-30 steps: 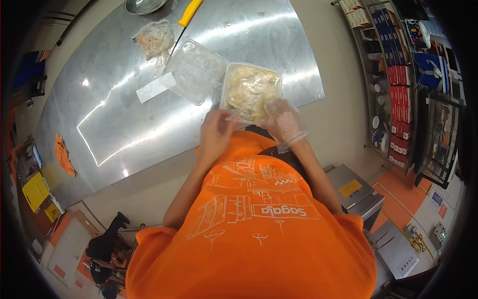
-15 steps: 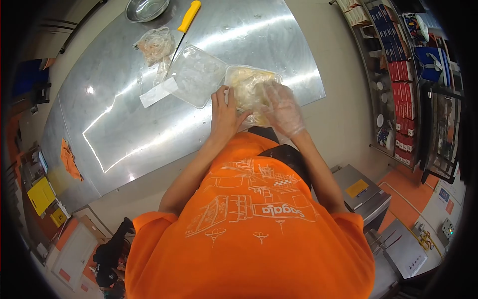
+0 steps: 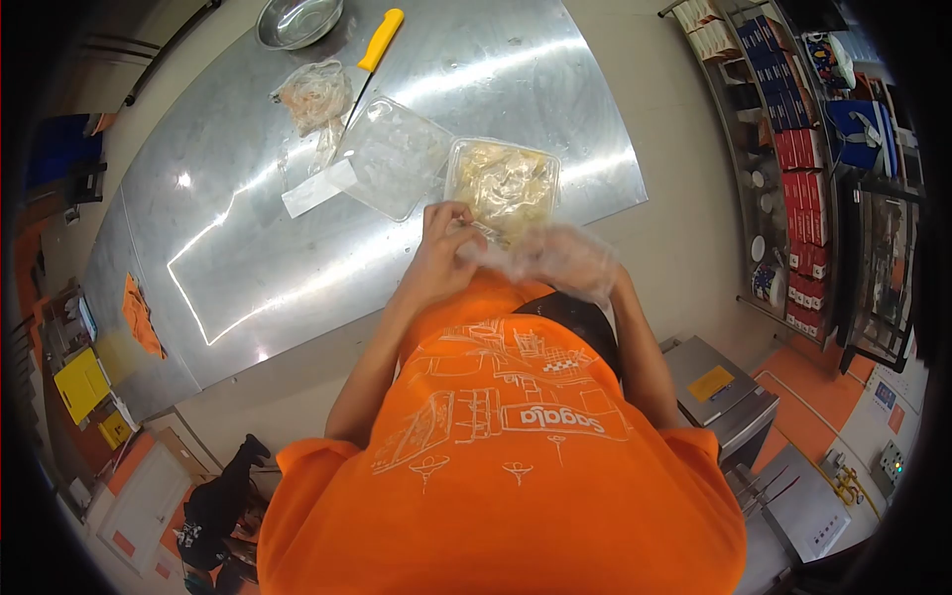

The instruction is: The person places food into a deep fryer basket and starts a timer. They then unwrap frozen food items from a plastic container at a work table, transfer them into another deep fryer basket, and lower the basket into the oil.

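Observation:
Close to my body, my left hand (image 3: 443,256) is bare, its fingers bent and closed on a thin piece of clear plastic that looks like the fingertips of the glove. My right hand (image 3: 567,260) wears that loose clear plastic glove (image 3: 593,260) and points toward the left one; motion blurs its fingers. Just beyond both hands is a clear plastic container (image 3: 552,188) at the table's near edge. It holds pale yellow food (image 3: 503,178) under crinkled clear film. Left of it lies a clear plastic lid (image 3: 397,154), flat on the metal.
On the steel table (image 3: 297,258) are a yellow-handled knife (image 3: 380,40), a metal bowl (image 3: 297,20), a plastic bag of food (image 3: 314,96), a white paper strip (image 3: 319,188) and an orange cloth (image 3: 142,315). Shelves (image 3: 783,149) stand right; another person (image 3: 223,501) is lower left.
Both hands have drawn back from the container toward my body and come together. The film over the food is now uncovered by the hands and lies flatter.

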Motion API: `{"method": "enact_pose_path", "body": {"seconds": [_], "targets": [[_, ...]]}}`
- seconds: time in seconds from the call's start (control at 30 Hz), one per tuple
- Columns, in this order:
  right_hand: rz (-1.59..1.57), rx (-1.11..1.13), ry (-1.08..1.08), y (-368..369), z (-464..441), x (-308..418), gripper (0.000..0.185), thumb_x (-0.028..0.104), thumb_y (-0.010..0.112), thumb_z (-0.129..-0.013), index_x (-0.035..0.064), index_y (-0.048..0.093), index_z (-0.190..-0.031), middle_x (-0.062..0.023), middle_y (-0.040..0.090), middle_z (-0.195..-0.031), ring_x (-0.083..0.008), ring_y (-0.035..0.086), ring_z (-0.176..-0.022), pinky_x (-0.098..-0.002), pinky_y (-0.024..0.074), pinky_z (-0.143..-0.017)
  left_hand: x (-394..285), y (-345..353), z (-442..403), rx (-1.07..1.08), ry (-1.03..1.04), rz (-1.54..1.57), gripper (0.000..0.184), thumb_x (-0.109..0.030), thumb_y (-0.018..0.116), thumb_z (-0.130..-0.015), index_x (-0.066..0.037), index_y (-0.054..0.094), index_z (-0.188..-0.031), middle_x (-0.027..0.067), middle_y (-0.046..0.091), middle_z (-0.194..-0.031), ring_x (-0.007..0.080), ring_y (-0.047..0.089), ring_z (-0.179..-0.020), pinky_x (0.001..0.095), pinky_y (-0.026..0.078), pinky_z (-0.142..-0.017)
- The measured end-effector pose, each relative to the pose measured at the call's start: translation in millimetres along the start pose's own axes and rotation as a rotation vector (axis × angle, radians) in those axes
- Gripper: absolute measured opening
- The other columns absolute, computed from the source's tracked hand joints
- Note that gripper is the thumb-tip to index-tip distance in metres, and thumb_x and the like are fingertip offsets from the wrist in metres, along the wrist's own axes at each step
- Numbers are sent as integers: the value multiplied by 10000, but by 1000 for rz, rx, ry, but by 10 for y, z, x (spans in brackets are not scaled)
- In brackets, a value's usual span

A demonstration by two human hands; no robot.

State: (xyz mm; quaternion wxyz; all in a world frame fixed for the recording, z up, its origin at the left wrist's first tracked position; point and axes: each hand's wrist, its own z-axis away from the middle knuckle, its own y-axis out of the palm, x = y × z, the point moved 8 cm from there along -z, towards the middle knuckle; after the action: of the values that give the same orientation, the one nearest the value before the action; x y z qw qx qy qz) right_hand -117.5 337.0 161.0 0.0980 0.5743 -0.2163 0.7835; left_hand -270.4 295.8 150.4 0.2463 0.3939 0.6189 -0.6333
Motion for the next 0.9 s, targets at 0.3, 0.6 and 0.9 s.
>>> {"method": "enact_pose_path", "body": {"seconds": [0.3, 0.6, 0.9], "targets": [[893, -323, 184, -111, -265, -91, 200, 224, 654, -861, 88, 659, -1009, -109, 660, -929, -258, 638, -918, -374, 519, -839, -128, -81, 178, 435, -18, 42, 552, -485, 841, -640, -110, 666, -1004, 41, 640, -1085, 223, 545, -1141, 469, 232, -1099], [717, -388, -12, 135, -363, -387, 186, 228, 577, -903, 48, 618, -919, -137, 645, -871, -270, 639, -834, -378, 514, -744, 213, -132, -83, 53, -353, 68, 391, -127, 692, -827, -39, 583, -1192, 125, 577, -1060, 304, 582, -932, 401, 425, -920], [269, -888, 196, -385, 56, -196, 152, 129, 642, -861, 0, 591, -798, -152, 640, -741, -333, 626, -665, -390, 486, -596, 56, -11, -161, -51, -65, -201, 492, -173, 746, -778, -93, 562, -1228, 135, 482, -1195, 334, 447, -1150, 446, 393, -969]]}}
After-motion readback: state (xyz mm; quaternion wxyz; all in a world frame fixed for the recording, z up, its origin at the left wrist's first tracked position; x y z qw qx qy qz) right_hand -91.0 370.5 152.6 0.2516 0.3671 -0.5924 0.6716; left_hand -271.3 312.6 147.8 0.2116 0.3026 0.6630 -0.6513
